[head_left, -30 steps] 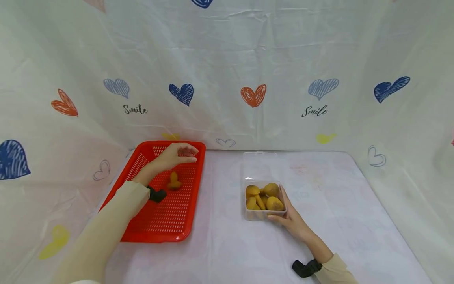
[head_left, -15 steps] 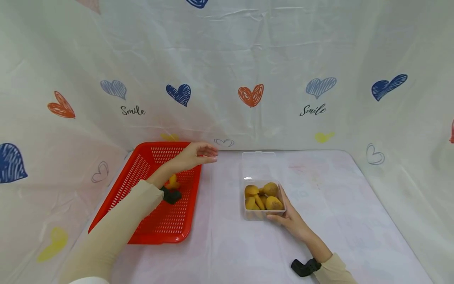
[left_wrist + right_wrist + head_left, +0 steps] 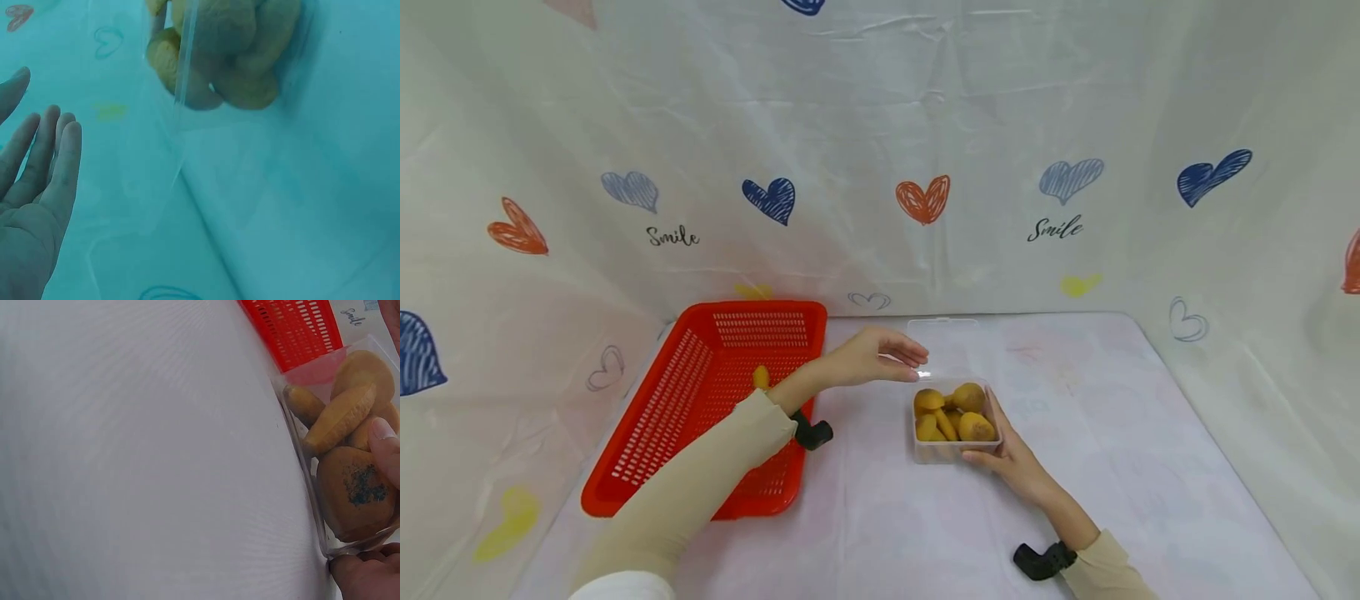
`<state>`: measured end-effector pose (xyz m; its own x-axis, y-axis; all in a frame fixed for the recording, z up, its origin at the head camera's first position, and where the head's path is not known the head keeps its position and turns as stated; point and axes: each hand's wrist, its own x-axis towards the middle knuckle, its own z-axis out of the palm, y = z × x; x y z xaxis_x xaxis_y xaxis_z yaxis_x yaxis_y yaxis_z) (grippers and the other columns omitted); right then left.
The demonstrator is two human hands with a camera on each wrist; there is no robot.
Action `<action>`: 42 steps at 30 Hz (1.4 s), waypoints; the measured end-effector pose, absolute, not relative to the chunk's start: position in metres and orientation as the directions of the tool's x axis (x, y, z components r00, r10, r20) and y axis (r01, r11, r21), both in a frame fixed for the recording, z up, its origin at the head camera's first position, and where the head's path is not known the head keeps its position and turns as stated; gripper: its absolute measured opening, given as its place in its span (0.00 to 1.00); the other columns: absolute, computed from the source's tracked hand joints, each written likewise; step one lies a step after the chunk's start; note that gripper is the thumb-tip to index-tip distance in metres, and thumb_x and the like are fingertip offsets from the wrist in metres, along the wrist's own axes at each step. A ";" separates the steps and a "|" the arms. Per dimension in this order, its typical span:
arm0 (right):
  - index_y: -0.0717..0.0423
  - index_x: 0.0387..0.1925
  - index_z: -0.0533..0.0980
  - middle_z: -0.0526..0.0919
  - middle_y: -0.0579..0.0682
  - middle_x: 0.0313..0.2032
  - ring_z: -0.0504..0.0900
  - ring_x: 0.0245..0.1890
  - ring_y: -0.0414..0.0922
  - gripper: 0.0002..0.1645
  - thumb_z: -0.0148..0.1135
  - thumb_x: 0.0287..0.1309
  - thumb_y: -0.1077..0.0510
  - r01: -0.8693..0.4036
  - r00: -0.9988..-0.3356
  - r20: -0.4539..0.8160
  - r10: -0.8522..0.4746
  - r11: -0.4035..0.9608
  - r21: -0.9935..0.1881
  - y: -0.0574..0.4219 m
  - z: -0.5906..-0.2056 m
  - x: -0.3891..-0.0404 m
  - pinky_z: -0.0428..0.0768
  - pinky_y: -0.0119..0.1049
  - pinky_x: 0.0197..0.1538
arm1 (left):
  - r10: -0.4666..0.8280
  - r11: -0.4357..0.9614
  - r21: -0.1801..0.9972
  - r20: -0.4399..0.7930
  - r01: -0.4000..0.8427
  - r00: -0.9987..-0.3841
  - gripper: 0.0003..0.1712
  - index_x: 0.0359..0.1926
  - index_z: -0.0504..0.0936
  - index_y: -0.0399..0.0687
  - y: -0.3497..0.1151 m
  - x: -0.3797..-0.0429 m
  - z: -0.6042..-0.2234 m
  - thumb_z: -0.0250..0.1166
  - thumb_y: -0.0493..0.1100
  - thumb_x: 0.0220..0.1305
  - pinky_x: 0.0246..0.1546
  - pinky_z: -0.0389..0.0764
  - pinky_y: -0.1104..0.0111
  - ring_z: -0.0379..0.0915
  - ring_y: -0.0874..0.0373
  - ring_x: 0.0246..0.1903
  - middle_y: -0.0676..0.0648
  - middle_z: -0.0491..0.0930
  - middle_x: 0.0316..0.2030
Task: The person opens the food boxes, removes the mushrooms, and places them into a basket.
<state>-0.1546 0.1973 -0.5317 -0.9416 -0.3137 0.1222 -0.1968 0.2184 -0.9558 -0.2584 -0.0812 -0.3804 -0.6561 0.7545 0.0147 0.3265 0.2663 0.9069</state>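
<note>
A clear plastic box (image 3: 936,452) with a hinged lid folded back stands on the table, filled with several yellow-brown rounded pieces (image 3: 976,427), some bun-like; their exact kind is unclear. My right hand (image 3: 1018,467) grips the box at its right near corner, thumb on the front, fingers along the side. My left hand (image 3: 872,357), fingers loosely extended and holding nothing, hovers beside the raised lid (image 3: 951,346). In the left wrist view, the left hand (image 3: 44,187) is apart from the box. A yellow piece (image 3: 761,377) lies in the red basket; my left forearm hides part of the basket.
The red perforated basket (image 3: 655,425) sits at the left of the table (image 3: 880,533). A white sheet (image 3: 850,125) printed with hearts hangs behind. My left arm crosses over the basket's right rim.
My left hand has moved right, from above the red basket to beside the box's lid. My right hand and the box stay in place; the view shifts slightly.
</note>
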 end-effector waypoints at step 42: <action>0.48 0.79 0.29 0.31 0.57 0.78 0.55 0.70 0.63 0.65 0.68 0.62 0.62 -0.206 -0.935 0.130 -0.329 0.207 -0.957 0.200 -0.533 -0.155 0.77 0.27 0.52 | 0.902 0.333 0.653 -0.011 0.680 -0.432 0.26 0.61 0.80 0.42 -0.003 -0.230 -0.438 0.72 0.37 0.61 0.53 0.73 0.79 0.73 0.66 0.50 0.48 0.80 0.57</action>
<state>-0.1545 0.1999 -0.5330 -0.9353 -0.3290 0.1300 -0.2057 0.2067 -0.9565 -0.2302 -0.0026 -0.4382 -0.4316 0.9020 -0.0106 0.6804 0.3332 0.6527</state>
